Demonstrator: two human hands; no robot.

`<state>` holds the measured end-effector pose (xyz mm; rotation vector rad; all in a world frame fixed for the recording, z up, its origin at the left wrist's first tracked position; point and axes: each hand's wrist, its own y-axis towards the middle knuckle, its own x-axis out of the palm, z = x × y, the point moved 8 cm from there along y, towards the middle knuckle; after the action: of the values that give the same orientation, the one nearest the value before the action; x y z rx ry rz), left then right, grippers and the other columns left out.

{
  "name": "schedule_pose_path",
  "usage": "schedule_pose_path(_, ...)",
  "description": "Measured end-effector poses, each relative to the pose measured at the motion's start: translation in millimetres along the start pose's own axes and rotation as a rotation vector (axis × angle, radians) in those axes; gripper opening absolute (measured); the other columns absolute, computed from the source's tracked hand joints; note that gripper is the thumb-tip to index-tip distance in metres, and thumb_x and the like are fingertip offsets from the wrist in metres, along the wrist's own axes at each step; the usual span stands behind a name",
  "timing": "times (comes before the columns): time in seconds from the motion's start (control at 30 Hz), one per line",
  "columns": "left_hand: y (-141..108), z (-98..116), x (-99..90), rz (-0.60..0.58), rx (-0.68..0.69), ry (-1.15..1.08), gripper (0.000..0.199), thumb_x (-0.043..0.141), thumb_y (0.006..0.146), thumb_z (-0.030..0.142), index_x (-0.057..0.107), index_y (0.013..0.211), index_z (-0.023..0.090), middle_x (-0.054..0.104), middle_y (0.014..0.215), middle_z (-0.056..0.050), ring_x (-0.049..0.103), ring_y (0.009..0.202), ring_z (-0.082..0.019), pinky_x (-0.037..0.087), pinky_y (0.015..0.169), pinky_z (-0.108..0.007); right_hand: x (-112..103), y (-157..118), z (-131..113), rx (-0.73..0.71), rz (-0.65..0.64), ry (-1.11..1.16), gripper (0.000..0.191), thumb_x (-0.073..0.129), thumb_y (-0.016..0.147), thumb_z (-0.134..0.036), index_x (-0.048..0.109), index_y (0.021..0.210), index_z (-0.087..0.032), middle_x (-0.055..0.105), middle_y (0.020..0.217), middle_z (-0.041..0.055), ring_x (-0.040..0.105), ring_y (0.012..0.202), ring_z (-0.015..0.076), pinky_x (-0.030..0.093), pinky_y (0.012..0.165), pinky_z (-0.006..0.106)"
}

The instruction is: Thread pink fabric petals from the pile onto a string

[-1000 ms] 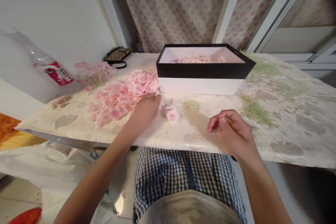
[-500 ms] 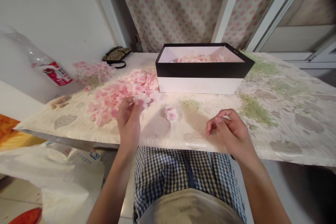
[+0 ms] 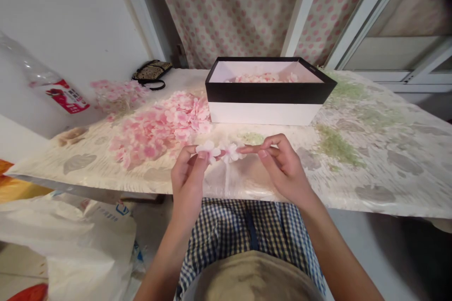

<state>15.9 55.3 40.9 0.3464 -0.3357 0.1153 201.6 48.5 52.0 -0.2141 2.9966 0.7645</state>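
Observation:
My left hand (image 3: 189,169) pinches a pale pink artificial flower (image 3: 208,150) between thumb and fingers, just above the near edge of the table. Right beside it, a second pale flower (image 3: 231,152) shows several petals round a pink middle. The index finger of my right hand (image 3: 282,164) reaches left to this second flower and seems to touch its edge. Its thumb stands apart from the flower and its other fingers are loosely bent, with nothing visible in them. To the left spreads a heap of loose pink flowers (image 3: 158,124).
A black-rimmed white box (image 3: 264,113) with pink flowers inside stands behind my hands. Green stems (image 3: 339,146) lie in heaps on the right. A patterned pouch (image 3: 151,70) sits at the back left. The tablecloth (image 3: 406,178) covers the table; a white plastic bag (image 3: 88,244) is below.
My left hand has come right and nearer with its flower, away from the heap. My right hand has moved left, its index finger now stretched to the second flower.

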Motion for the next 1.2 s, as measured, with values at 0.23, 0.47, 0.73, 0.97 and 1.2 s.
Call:
schedule_pose_path(0.23, -8, 1, -8.0, 0.044, -0.008, 0.008, 0.006, 0.064, 0.088, 0.021, 0.063, 0.082, 0.021, 0.065, 0.073, 0.005, 0.071, 0.08, -0.014, 0.054, 0.082, -0.027, -36, -18, 5, 0.093, 0.251, -0.324, 0.013, 0.048, 0.099, -0.036, 0.04, 0.097, -0.026, 0.072, 0.096, 0.0037, 0.06, 0.057, 0.0138, 0.036, 0.044, 0.023)
schedule_pose_path(0.47, -28, -3, 8.0, 0.002, -0.094, 0.117, 0.008, 0.062, 0.091, 0.028, 0.061, 0.086, 0.022, 0.067, 0.076, 0.005, 0.071, 0.079, -0.012, 0.05, 0.077, -0.02, -60, -37, 4, 0.214, 0.155, -0.53, 0.009, 0.052, 0.096, -0.032, 0.046, 0.097, -0.025, 0.071, 0.09, 0.0024, 0.067, 0.086, 0.0198, 0.05, 0.058, 0.025)
schedule_pose_path(0.73, -52, -15, 15.5, -0.016, -0.148, 0.179, 0.011, 0.066, 0.088, 0.032, 0.063, 0.084, 0.022, 0.065, 0.071, 0.004, 0.061, 0.065, -0.009, 0.046, 0.059, -0.016, -10, -55, -22, -0.001, 0.027, -0.052, 0.006, 0.047, 0.1, -0.02, 0.046, 0.1, -0.025, 0.072, 0.099, 0.0032, 0.065, 0.107, 0.0197, 0.051, 0.095, 0.041)
schedule_pose_path(0.97, -58, -12, 21.1, -0.079, -0.169, 0.177, 0.011, 0.063, 0.09, 0.03, 0.061, 0.083, 0.022, 0.07, 0.072, 0.004, 0.069, 0.071, -0.01, 0.051, 0.071, -0.017, -35, -72, -7, 0.006, 0.329, 0.134, 0.006, 0.051, 0.098, -0.02, 0.047, 0.1, -0.025, 0.073, 0.091, 0.0022, 0.069, 0.094, 0.0213, 0.048, 0.098, 0.048)
schedule_pose_path(1.2, -63, -3, 30.0, -0.222, -0.036, 0.295, 0.012, 0.058, 0.09, 0.014, 0.065, 0.091, 0.025, 0.074, 0.101, 0.001, 0.069, 0.097, -0.013, 0.051, 0.087, -0.022, -40, -77, -20, -0.015, 0.359, 0.275, 0.005, 0.057, 0.096, -0.026, 0.053, 0.098, -0.026, 0.073, 0.084, 0.0005, 0.07, 0.083, 0.018, 0.056, 0.084, 0.036)
